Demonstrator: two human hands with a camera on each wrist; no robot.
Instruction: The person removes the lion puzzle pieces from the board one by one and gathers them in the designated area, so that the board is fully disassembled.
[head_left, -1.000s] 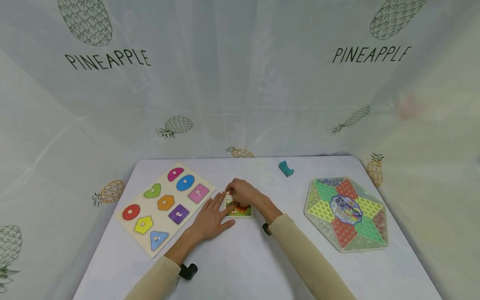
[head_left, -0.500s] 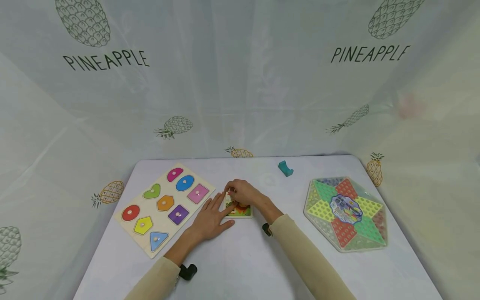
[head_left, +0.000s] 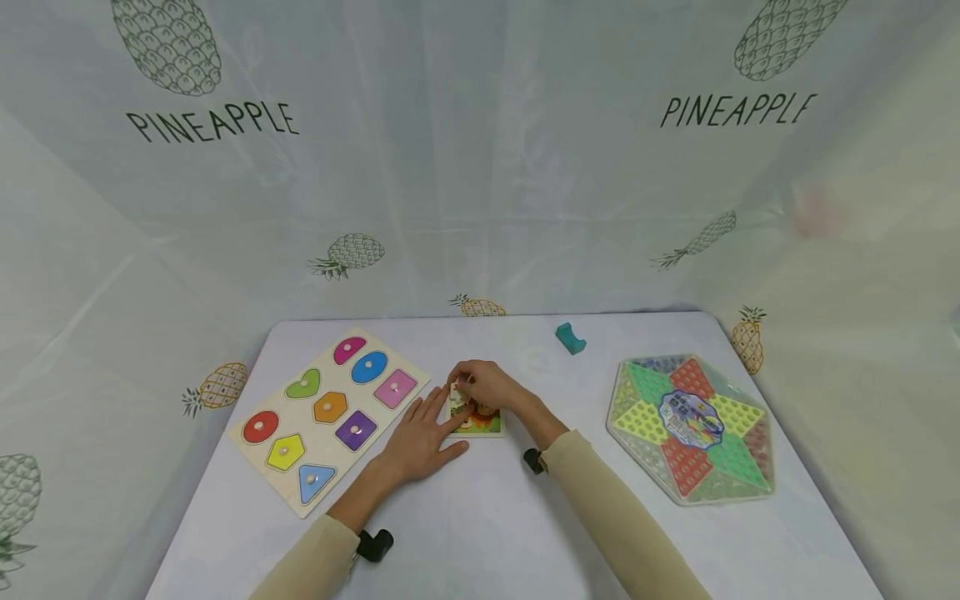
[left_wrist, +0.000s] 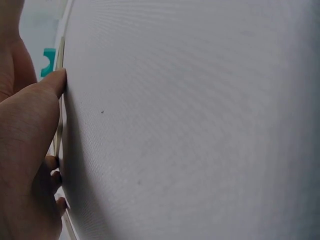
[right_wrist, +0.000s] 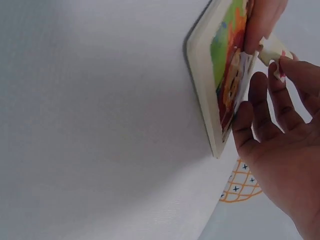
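A small picture puzzle board (head_left: 483, 427) with a colourful animal-like print lies in the middle of the table. My left hand (head_left: 420, 440) lies palm down with spread, straight fingers at the board's left edge; its index finger reaches over the picture. In the right wrist view, my right hand (right_wrist: 277, 150) pinches a pale jigsaw piece (right_wrist: 270, 52) with a reddish mark between thumb and fingers. That piece is tilted above the board's far left corner. In the head view my right hand (head_left: 491, 387) covers much of the piece and the board's upper part.
To the left lies a peg shape board (head_left: 321, 419) with several coloured knobbed shapes. A hexagonal board game (head_left: 692, 425) under a clear cover lies on the right. A teal notched block (head_left: 571, 338) sits near the table's back edge. A pineapple-print curtain (head_left: 480, 167) hangs behind.
My right hand has shifted very slightly at the board's upper left, and less of the reddish mark shows there. My left hand stays in place.
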